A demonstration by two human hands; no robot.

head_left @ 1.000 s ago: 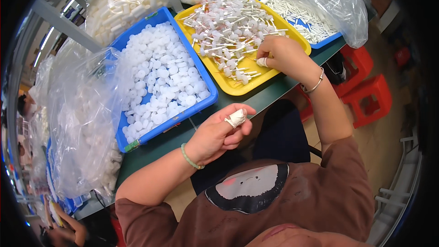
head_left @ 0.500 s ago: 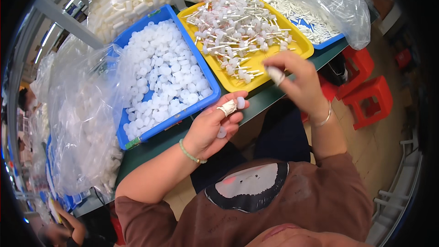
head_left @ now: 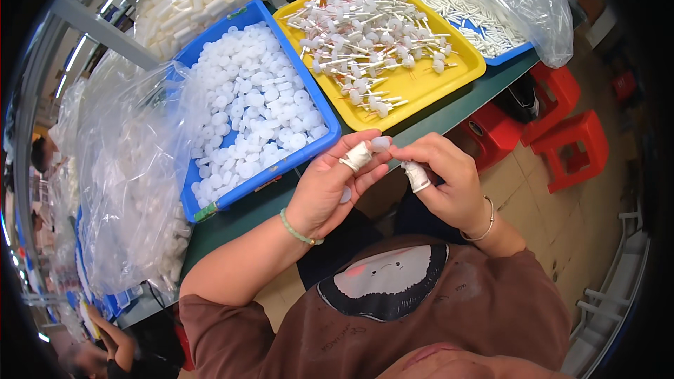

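Observation:
My left hand (head_left: pixel 326 186) pinches a small translucent white plastic disc (head_left: pixel 380 144) between thumb and fingertips. A second white disc (head_left: pixel 345 195) rests against its curled fingers. Close on the right, the thumb and forefinger of my right hand (head_left: pixel 449 179) are pressed together beside the pinched disc; what they hold, if anything, is too small to make out. White wraps cover both thumbs. Left of my hands stands a blue tray (head_left: pixel 281 177) full of similar discs. Beyond them a yellow tray (head_left: pixel 430 100) holds a heap of white sticks fitted with discs.
Another blue tray (head_left: pixel 516 54) at the far right holds short white sticks, partly under a clear plastic bag (head_left: pixel 537 7). A large clear bag (head_left: pixel 133 182) lies at the left. Red stools (head_left: pixel 579 151) stand on the floor to the right. A person's arm (head_left: pixel 119 340) shows at lower left.
My right hand has moved down and left from the yellow tray's near edge to the disc in my left hand. My left hand has shifted only slightly.

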